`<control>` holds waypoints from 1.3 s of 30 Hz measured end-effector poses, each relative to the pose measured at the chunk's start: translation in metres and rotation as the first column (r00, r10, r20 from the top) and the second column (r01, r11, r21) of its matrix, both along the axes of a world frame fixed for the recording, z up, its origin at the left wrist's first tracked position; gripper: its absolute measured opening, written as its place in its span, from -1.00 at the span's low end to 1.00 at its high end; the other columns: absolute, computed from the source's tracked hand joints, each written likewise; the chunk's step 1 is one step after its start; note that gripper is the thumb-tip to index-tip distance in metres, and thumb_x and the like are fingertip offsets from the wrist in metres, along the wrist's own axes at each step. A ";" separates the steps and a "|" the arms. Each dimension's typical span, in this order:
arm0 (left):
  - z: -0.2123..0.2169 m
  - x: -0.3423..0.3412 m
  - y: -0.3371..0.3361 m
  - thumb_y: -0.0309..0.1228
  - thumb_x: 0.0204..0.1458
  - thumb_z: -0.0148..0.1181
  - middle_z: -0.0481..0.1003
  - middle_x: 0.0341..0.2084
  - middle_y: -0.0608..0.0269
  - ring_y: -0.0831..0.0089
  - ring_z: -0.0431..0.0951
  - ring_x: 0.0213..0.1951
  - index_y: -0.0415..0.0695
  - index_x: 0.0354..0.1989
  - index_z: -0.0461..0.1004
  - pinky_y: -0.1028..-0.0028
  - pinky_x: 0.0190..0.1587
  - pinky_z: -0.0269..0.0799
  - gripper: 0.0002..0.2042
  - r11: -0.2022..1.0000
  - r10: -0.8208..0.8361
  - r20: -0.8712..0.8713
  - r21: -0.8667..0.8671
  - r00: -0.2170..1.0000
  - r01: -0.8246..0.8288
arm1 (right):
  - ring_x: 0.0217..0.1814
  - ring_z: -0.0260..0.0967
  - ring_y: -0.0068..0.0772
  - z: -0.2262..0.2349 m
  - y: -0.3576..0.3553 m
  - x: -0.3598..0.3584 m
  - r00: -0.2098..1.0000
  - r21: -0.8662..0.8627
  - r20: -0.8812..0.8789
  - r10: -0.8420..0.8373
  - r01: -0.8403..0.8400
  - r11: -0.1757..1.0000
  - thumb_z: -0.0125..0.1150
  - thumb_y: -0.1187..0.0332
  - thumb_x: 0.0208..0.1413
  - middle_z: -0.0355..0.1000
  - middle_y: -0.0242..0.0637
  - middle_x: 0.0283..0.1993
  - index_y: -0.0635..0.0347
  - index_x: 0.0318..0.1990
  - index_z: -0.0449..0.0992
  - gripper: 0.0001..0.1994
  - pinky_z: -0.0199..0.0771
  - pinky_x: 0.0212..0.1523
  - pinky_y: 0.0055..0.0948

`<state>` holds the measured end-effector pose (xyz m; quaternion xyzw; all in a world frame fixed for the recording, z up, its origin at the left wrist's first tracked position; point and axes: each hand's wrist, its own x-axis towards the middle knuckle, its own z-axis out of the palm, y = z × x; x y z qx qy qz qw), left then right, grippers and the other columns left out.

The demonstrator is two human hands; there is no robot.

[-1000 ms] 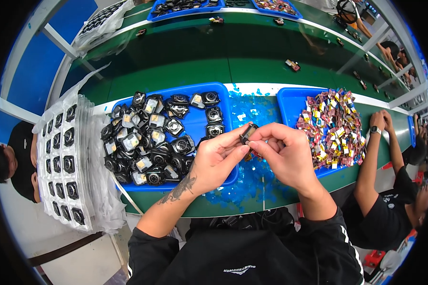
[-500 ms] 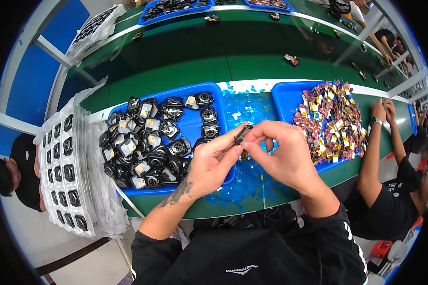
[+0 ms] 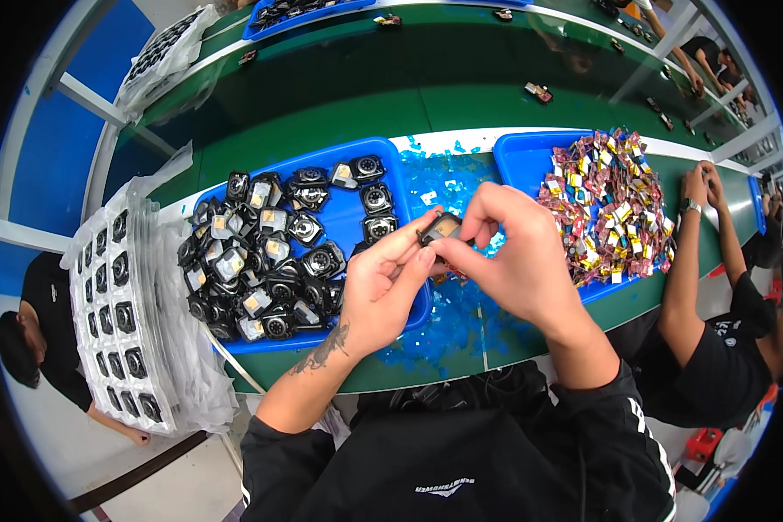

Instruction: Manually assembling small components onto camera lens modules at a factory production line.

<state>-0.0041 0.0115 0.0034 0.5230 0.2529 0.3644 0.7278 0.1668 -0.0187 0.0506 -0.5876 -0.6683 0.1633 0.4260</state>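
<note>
A black smartwatch housing [image 3: 445,226] is held between my hands above the gap between two blue trays; its open, tan-coloured inside shows. My left hand [image 3: 385,283] grips its left end between thumb and fingers. At its right edge, my right hand [image 3: 515,248] pinches with thumb and index finger; whether a small part sits in that pinch I cannot make out. Left of my hands stands a blue tray [image 3: 339,226] with many similar black watch housings [image 3: 265,252]. To the right, another blue tray [image 3: 524,161] holds a heap of small pink, yellow and white parts [image 3: 609,209].
Blue film scraps [image 3: 439,335] litter the green bench between the trays. Stacked clear plastic trays of watch housings [image 3: 117,304] stand at far left. Beyond the bench runs a green conveyor [image 3: 322,87] with scattered parts. A co-worker's arms [image 3: 689,244] are at the right.
The watch housing has been tilted so that its inside faces up. My right hand has shifted slightly, still at its edge. The person at far left has lowered an arm.
</note>
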 end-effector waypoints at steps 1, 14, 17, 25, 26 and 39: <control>0.005 0.002 -0.003 -0.52 0.27 -0.05 0.49 -0.02 0.07 0.47 0.51 -0.02 -0.32 0.34 0.10 0.44 0.06 0.46 -0.54 0.998 0.053 0.056 -0.017 0.997 -0.052 | -0.48 0.35 -0.43 0.000 -0.002 0.003 0.993 -0.050 -0.120 0.015 -0.021 0.999 0.44 0.47 -0.14 0.35 -0.36 -0.55 0.22 -0.48 0.39 -0.75 0.37 -0.43 -0.44; 0.013 -0.009 0.006 -0.65 0.18 0.00 0.49 -0.05 0.06 0.45 0.53 -0.02 -0.28 -0.02 0.53 0.48 -0.03 0.46 -0.75 0.936 0.147 -0.115 0.339 0.982 -0.100 | -0.20 0.49 -0.57 -0.012 -0.028 0.004 0.813 -0.191 -0.581 0.037 -0.181 0.965 0.24 0.60 0.09 0.52 -0.29 -0.24 0.36 -0.23 0.53 -0.90 0.56 -0.21 -0.57; 0.021 -0.011 0.011 -0.68 0.06 0.12 0.49 -0.03 -0.06 0.27 0.59 -0.10 -0.28 0.02 0.51 0.47 -0.13 0.50 -0.69 0.709 0.180 -0.234 0.704 0.955 0.039 | -0.19 0.44 -0.62 -0.012 -0.027 0.008 0.715 -0.240 -0.697 0.047 -0.294 0.925 0.18 0.60 0.14 0.49 -0.33 -0.25 0.40 -0.22 0.50 -0.92 0.55 -0.21 -0.60; 0.021 -0.011 0.011 -0.66 -0.08 0.30 0.55 -0.12 0.00 0.31 0.63 -0.21 -0.25 -0.08 0.58 0.49 -0.21 0.53 -0.68 0.675 0.218 -0.268 0.736 0.939 0.053 | -0.25 0.37 -0.67 -0.013 -0.021 0.016 0.687 -0.286 -0.725 0.050 -0.366 0.885 0.12 0.56 0.19 0.45 -0.38 -0.29 0.36 -0.21 0.48 -0.93 0.44 -0.19 -0.60; 0.020 -0.011 0.011 -0.65 -0.06 0.29 0.54 -0.12 0.01 0.28 0.63 -0.23 -0.26 -0.07 0.57 0.47 -0.21 0.55 -0.69 0.642 0.236 -0.278 0.764 0.931 0.066 | -0.26 0.37 -0.68 -0.013 -0.021 0.016 0.657 -0.284 -0.753 0.026 -0.361 0.888 0.12 0.57 0.19 0.45 -0.39 -0.28 0.36 -0.20 0.48 -0.93 0.42 -0.19 -0.60; 0.019 -0.012 0.010 -0.62 -0.05 0.28 0.56 -0.21 0.07 0.33 0.62 -0.35 -0.26 -0.17 0.59 0.51 -0.34 0.54 -0.77 0.635 0.258 -0.284 0.770 0.923 0.060 | -0.24 0.38 -0.67 0.001 -0.024 0.022 0.829 -0.391 -0.545 0.124 -0.382 0.837 0.19 0.47 0.19 0.45 -0.42 -0.30 0.30 -0.26 0.49 -0.92 0.46 -0.23 -0.54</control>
